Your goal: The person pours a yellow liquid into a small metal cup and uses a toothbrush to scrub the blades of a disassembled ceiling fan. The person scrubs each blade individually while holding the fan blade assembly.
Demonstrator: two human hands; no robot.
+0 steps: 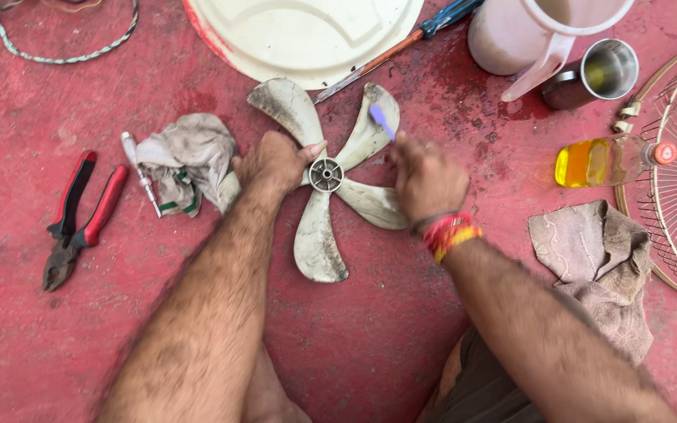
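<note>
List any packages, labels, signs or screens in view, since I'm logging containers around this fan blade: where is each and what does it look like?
Bottle: lying on its side right of the fan blade, clear plastic, yellow-orange liquid, red cap, no label visible.
Jug: top right, pale plastic, handle.
Metal cup: beside the jug, on its side.
No signs or screens.

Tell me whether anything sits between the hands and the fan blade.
Nothing visible does. The left hand rests on the fan blade beside its hub, and the right hand holds a purple brush over one blade.
</note>
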